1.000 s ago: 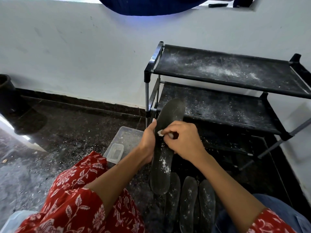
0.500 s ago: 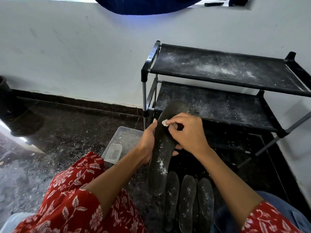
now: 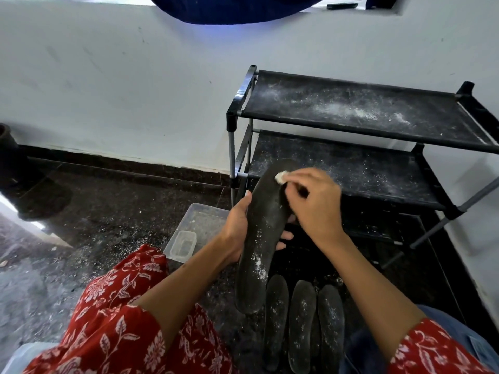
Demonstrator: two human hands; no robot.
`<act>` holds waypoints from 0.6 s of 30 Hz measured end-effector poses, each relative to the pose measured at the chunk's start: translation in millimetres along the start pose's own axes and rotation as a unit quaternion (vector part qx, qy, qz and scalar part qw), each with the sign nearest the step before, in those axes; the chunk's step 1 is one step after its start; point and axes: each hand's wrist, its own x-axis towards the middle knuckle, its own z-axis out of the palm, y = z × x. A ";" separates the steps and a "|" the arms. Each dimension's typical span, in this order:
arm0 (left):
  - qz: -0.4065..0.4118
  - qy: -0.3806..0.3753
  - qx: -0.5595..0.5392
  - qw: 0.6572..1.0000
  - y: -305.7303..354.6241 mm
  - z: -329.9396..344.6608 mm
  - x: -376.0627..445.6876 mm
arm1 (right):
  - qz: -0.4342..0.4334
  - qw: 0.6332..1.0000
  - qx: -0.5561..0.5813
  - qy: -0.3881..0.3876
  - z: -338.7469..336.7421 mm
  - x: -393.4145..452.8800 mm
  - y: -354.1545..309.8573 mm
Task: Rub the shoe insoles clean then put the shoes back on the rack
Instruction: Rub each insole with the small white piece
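Rubbing toe of insole (image 3: 263, 233) with white wad (image 3: 280, 177), perhaps cotton, pinched in right hand (image 3: 313, 206). Left hand (image 3: 237, 228) grips insole's middle, tilted above floor before rack (image 3: 351, 112). Best worked heelward with firm short strokes, powder patches included.

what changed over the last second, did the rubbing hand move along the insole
Yes. The right hand, pinching a small white piece, slid from the middle of the held insole up to its far end near the rack. Nothing was let go or newly picked up. The left hand kept its grip on the insole's edge, and the three insoles on the floor and the clear container stayed put.
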 end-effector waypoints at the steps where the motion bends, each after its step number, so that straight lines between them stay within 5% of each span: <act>1: -0.005 -0.010 0.005 1.000 -0.8 -0.8 0.5 | 0.010 0.999 -0.019 0.036 -2.0 3.0 2.6; 3: -0.014 -0.019 0.013 1.000 -2.2 -2.0 1.2 | 0.013 0.998 -0.051 0.045 -2.9 5.5 6.8; 6: -0.009 -0.007 0.018 1.000 -2.5 -2.9 2.4 | -0.014 0.996 -0.079 -0.040 1.8 -0.6 3.3; 10: 0.008 0.021 0.014 1.000 1.2 -4.1 -0.2 | 0.017 0.987 0.041 -0.156 5.1 -8.8 -8.2; 15: 0.008 0.005 0.006 1.000 2.2 -3.1 -2.4 | 0.017 0.999 0.025 -0.023 1.9 0.0 -2.6; 18: 0.003 0.002 0.009 1.000 0.9 -3.3 -1.4 | -0.009 0.998 -0.041 -0.048 3.1 0.7 4.8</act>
